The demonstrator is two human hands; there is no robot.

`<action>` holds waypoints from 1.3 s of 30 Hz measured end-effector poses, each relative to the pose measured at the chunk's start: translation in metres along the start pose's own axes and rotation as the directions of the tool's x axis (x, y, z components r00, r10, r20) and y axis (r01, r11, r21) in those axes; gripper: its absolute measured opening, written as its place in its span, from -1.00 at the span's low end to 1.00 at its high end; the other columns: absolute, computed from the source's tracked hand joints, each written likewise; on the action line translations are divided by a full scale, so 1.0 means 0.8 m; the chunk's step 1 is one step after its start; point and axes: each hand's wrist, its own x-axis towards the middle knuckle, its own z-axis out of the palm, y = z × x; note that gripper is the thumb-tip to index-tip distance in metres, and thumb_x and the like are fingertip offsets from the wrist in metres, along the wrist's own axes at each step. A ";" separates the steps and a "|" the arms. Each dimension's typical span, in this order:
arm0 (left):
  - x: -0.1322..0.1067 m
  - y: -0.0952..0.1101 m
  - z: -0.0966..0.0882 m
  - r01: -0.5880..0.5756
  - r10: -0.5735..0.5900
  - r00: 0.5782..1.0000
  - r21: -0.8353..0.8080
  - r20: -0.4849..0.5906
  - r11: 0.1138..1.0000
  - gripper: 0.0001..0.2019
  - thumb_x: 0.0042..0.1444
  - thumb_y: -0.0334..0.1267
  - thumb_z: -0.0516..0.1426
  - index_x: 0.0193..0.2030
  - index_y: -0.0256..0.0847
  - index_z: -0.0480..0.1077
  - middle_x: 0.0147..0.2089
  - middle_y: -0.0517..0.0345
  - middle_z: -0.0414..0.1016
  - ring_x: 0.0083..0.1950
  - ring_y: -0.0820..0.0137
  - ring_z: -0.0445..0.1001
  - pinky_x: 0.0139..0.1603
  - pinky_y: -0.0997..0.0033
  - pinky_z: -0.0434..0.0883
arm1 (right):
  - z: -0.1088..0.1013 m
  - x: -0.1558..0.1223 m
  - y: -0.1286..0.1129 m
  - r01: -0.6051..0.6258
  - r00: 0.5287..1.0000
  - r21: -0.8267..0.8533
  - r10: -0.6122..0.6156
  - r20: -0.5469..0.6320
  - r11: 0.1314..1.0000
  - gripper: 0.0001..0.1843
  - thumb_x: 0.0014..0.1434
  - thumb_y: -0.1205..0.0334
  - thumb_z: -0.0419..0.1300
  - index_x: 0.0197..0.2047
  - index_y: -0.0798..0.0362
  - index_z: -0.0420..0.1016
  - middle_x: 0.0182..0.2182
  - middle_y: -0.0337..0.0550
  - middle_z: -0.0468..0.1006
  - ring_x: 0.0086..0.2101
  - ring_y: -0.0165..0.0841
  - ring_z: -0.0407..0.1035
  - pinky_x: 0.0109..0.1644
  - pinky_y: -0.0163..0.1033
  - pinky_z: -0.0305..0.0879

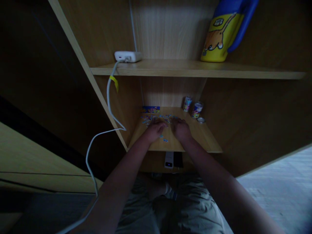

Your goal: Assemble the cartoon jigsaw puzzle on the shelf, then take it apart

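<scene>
Many small jigsaw puzzle pieces (168, 117) lie scattered over the lower shelf board (202, 139), mostly in a band beyond my hands. Over the left part of this band is my left hand (155, 130), its thumb apart from the fingers and no piece visible in it. My right hand (181, 130) rests near the band's right end, knuckles up; its fingertips are hidden and dim. Between my wrists, closer to the front edge, lie a loose puzzle piece (165, 140) and another puzzle piece (161, 136). A colourful picture card (151, 109) stands at the back left.
At the back right stand two printed tins, a slim tin (187, 104) and a wider tin (197, 110), with a round lid (201, 120) beside them. The upper shelf (170, 66) holds a white charger (128, 56) with a hanging cable (87, 156) and a yellow-blue mug (220, 35).
</scene>
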 end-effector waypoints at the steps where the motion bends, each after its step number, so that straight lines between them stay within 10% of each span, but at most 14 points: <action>1: -0.002 0.000 0.000 -0.018 0.020 1.000 -0.100 0.015 0.995 -0.65 0.58 -0.14 -0.02 0.05 -0.10 0.61 0.12 -0.02 0.75 0.25 0.14 0.64 0.49 -0.10 0.41 | 0.001 0.001 0.003 0.010 1.000 0.047 -0.008 -0.026 0.999 -0.51 0.41 0.45 0.12 0.30 0.11 0.66 0.16 0.21 0.70 0.12 -0.04 0.56 0.29 -0.01 0.40; 5: -0.007 0.001 0.001 0.008 -0.006 1.000 -0.351 0.006 0.936 -0.69 0.58 -0.11 0.02 0.09 -0.11 0.58 0.01 0.01 0.78 0.07 0.22 0.73 0.20 0.14 0.60 | 0.007 0.006 0.015 0.023 0.990 0.329 0.024 -0.137 0.944 -0.62 0.43 0.39 0.10 0.13 0.08 0.71 0.06 0.10 0.77 0.03 -0.14 0.64 0.26 -0.09 0.47; 12: -0.003 0.007 0.001 -0.145 0.145 0.989 -0.023 -0.035 0.989 -0.74 0.35 -0.42 0.17 -0.11 -0.08 0.71 -0.06 0.08 0.79 0.04 0.21 0.70 0.28 0.02 0.54 | 0.019 0.008 0.031 0.024 0.987 0.658 0.086 -0.135 0.752 -0.84 0.35 0.17 0.28 -0.10 -0.01 0.69 -0.14 -0.06 0.80 -0.17 -0.21 0.67 0.04 -0.11 0.58; 25: -0.004 0.018 -0.004 -0.209 0.196 0.976 0.149 0.100 0.966 -0.74 0.32 -0.32 0.24 0.03 -0.03 0.75 0.05 0.06 0.77 0.11 0.14 0.66 0.31 -0.06 0.48 | 0.028 0.011 0.030 0.049 0.998 0.660 -0.011 -0.062 0.750 -0.87 0.33 0.20 0.30 -0.11 -0.01 0.69 -0.18 -0.10 0.79 -0.18 -0.27 0.67 0.02 -0.14 0.55; 39: -0.003 0.014 -0.001 -0.190 0.191 0.982 0.092 -0.004 0.977 -0.79 0.35 -0.35 0.20 -0.10 -0.06 0.70 -0.03 0.08 0.79 0.05 0.18 0.69 0.27 -0.02 0.50 | 0.025 0.008 0.024 0.103 0.995 0.686 -0.079 -0.066 0.720 -0.87 0.35 0.19 0.28 -0.12 -0.03 0.67 -0.19 -0.11 0.79 -0.18 -0.27 0.67 0.02 -0.15 0.55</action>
